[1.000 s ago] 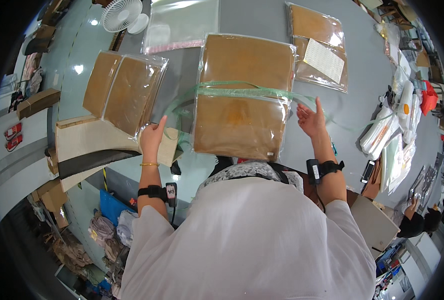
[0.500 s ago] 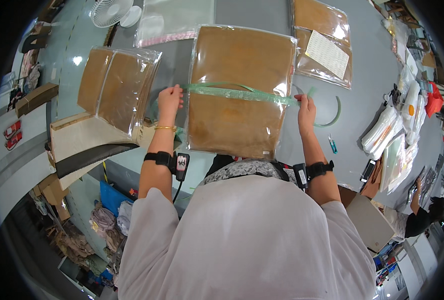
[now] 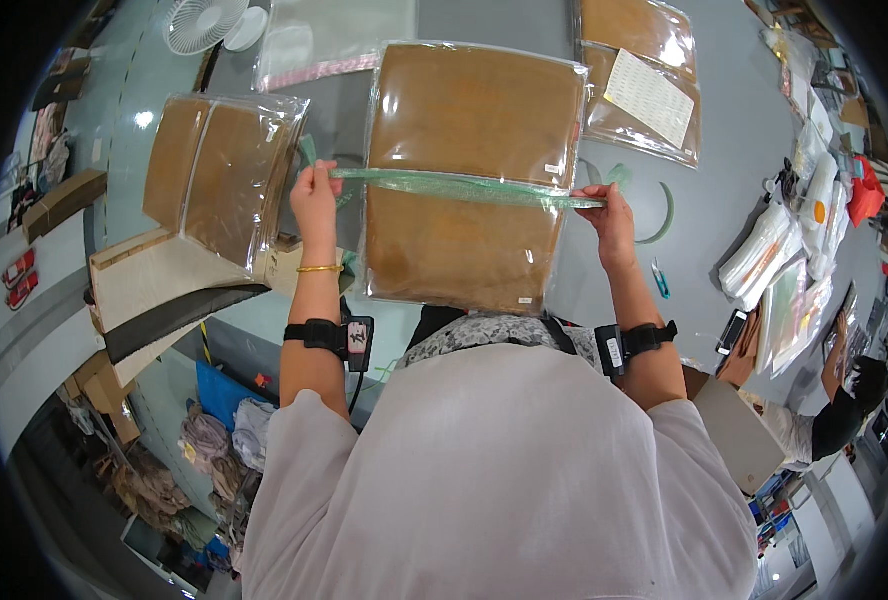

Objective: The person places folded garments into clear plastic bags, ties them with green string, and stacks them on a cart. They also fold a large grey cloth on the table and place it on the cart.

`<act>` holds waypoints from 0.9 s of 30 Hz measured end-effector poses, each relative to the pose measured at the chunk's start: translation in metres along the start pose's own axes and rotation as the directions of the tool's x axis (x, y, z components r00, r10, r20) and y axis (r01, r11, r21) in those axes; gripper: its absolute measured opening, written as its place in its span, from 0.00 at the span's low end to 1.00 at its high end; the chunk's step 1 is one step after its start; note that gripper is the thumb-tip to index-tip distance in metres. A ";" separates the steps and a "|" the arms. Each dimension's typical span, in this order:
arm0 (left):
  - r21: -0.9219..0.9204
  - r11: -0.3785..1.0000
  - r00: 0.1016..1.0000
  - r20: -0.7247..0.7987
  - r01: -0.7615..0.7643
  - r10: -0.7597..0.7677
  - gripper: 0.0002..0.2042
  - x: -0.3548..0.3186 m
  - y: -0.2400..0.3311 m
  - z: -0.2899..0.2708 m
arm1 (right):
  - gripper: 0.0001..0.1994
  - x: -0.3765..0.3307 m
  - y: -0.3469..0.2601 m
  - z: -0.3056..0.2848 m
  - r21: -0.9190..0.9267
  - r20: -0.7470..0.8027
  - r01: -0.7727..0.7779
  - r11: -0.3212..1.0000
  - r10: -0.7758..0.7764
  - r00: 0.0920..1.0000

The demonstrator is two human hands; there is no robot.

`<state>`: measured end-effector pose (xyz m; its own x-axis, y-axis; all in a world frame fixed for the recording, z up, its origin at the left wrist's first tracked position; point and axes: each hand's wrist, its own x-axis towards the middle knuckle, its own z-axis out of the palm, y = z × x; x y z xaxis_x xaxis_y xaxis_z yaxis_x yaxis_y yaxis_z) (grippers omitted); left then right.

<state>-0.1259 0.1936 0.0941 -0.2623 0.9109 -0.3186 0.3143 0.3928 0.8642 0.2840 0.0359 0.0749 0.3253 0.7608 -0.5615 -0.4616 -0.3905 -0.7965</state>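
Note:
A stack of brown folded goods in clear plastic bags (image 3: 474,115) lies flat on the grey table in front of me. Across its middle runs a green ribbon-like strap (image 3: 444,186), pulled nearly straight from side to side. At the stack's left edge my left hand (image 3: 315,205) is closed on one end of the strap, and a loose tail sticks up beyond the fingers. My right hand (image 3: 614,225) pinches the strap just past the right edge. More green strap (image 3: 667,215) curls on the table beside that hand. Whether the strap passes under the stack is hidden.
Blue thread snips (image 3: 661,280) lie right of my right forearm. Other bagged brown goods (image 3: 234,170) rest at left; another bag with a label sheet (image 3: 649,98) lies at far right. A white fan (image 3: 202,22) stands far left. A phone (image 3: 732,332) and a co-worker (image 3: 839,420) are at right.
The strap, which bowed up in a loose arc over the stack, is now drawn much straighter. My left hand has moved slightly left and up, with a strap tail now above it.

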 end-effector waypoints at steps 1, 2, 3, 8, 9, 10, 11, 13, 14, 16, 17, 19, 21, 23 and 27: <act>-0.361 0.923 0.991 0.043 0.134 -0.127 0.15 0.000 0.004 0.003 | 0.21 0.001 -0.004 -0.001 0.089 -0.015 -0.023 0.996 0.025 1.000; -0.688 0.682 0.968 0.155 0.248 -0.196 0.15 0.001 0.007 0.009 | 0.21 0.002 -0.007 -0.002 0.185 0.051 -0.025 0.982 0.016 0.999; -0.754 0.590 0.953 0.165 0.288 -0.254 0.14 0.005 0.009 0.015 | 0.21 0.005 -0.010 -0.005 0.334 0.099 -0.080 0.939 0.050 0.994; -0.808 0.514 0.955 0.205 0.288 -0.214 0.15 0.044 -0.010 0.031 | 0.23 0.029 -0.012 -0.042 0.621 0.182 -0.172 0.764 0.072 0.981; -0.799 0.535 0.960 0.191 0.273 -0.204 0.15 0.051 -0.017 0.028 | 0.23 0.034 -0.011 -0.049 0.612 0.096 -0.130 0.780 0.090 0.991; -0.782 0.567 0.958 0.134 0.259 -0.252 0.15 0.058 -0.023 0.023 | 0.24 0.038 -0.011 -0.055 0.611 0.033 -0.167 0.774 0.186 0.982; -0.759 0.596 0.941 0.059 0.260 -0.334 0.15 0.061 -0.027 0.018 | 0.24 0.042 -0.012 -0.059 0.584 0.086 -0.190 0.789 0.173 0.981; -0.772 0.598 0.963 0.067 0.216 -0.261 0.12 0.051 -0.032 0.000 | 0.24 0.047 -0.025 -0.061 0.520 0.000 -0.229 0.823 0.268 0.963; -0.772 0.601 0.968 0.073 0.208 -0.241 0.11 0.036 -0.032 -0.013 | 0.24 0.051 -0.037 -0.057 0.472 -0.032 -0.219 0.854 0.264 0.964; -0.791 0.589 0.980 0.062 0.164 -0.190 0.10 -0.011 -0.026 -0.037 | 0.24 0.065 -0.078 -0.038 0.239 0.048 -0.129 0.962 0.121 0.992; -0.803 0.581 0.982 0.030 0.133 -0.184 0.10 -0.048 -0.025 -0.052 | 0.25 0.072 -0.103 -0.026 0.119 0.061 -0.063 0.991 0.056 0.997; -0.845 0.517 0.963 -0.005 0.140 -0.269 0.13 -0.132 -0.030 -0.062 | 0.24 0.104 -0.155 0.013 -0.058 0.187 -0.036 0.998 0.046 0.981; -0.926 0.309 0.838 0.014 0.216 -0.545 0.12 -0.210 -0.047 -0.051 | 0.23 0.144 -0.185 0.068 -0.223 0.393 0.108 0.969 -0.012 0.919; -0.936 0.164 0.687 0.101 0.310 -0.720 0.10 -0.261 -0.073 -0.019 | 0.25 0.197 -0.208 0.128 -0.297 0.671 0.111 0.949 0.125 0.731; -0.867 0.061 0.599 0.289 0.494 -0.747 0.07 -0.267 -0.127 0.053 | 0.13 0.298 -0.135 0.225 -0.601 0.499 0.310 0.737 0.043 0.866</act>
<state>-0.0479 -0.0928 0.0487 -0.1280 0.2887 -0.9488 -0.9017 0.3645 0.2326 0.2577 0.4323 0.0655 -0.1496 0.9005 -0.4084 0.2566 -0.3635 -0.8956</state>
